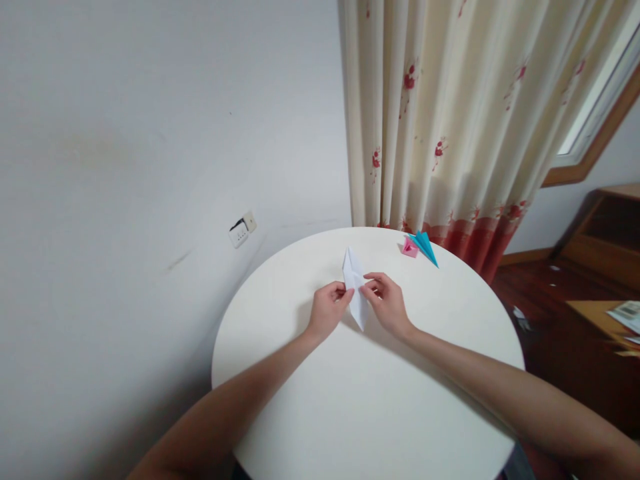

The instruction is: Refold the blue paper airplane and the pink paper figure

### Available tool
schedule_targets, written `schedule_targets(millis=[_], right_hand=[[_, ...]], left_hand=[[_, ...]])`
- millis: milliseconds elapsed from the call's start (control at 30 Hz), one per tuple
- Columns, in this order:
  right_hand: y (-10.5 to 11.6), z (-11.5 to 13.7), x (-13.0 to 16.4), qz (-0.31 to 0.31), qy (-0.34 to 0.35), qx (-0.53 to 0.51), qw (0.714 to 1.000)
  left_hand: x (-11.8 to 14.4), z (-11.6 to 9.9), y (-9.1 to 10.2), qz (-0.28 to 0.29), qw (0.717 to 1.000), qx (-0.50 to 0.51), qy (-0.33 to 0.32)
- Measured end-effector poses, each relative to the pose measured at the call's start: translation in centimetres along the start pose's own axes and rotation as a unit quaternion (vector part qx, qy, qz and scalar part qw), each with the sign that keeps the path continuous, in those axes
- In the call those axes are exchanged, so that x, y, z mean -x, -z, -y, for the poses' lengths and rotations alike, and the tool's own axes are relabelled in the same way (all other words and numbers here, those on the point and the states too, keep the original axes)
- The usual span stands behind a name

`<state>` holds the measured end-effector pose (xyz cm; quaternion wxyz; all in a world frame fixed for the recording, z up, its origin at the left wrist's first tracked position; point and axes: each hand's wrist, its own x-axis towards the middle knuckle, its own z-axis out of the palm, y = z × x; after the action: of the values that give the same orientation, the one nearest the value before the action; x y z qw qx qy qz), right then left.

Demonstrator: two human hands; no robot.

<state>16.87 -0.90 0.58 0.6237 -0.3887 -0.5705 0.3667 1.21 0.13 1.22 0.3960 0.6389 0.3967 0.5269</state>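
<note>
A narrow piece of folded white paper [355,283], pointed at its near end, is held above the round white table. My left hand [329,308] pinches its left edge, the thumb lying on the paper's face and the fingers curled behind. On the opposite edge, my right hand [389,303] grips the paper between thumb and fingers, with the index finger reaching over toward its upper part. The fingertips behind the sheet are partly hidden.
Toward the table's [380,407] far right edge lie a pink folded paper piece [410,247] and a blue paper plane [425,247]. A flowered curtain [440,120] hangs behind them. The wall on the left carries a socket [239,233]. Wooden furniture [600,233] stands at the right.
</note>
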Motion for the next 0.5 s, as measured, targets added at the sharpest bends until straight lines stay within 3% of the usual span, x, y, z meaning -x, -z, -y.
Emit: schedule_targets(millis=[300,500], right_hand=[[0.22,-1.02,-0.75,0.079,-0.111,-0.105,0.985],[0.26,-1.18,-0.72,0.077,-0.134,-0.139,0.978]], left_hand=[[0.09,-0.58,-0.07,0.041,0.999,0.024,0.022],[0.08,-0.76,0.03,0.045,0.999,0.000,-0.018]])
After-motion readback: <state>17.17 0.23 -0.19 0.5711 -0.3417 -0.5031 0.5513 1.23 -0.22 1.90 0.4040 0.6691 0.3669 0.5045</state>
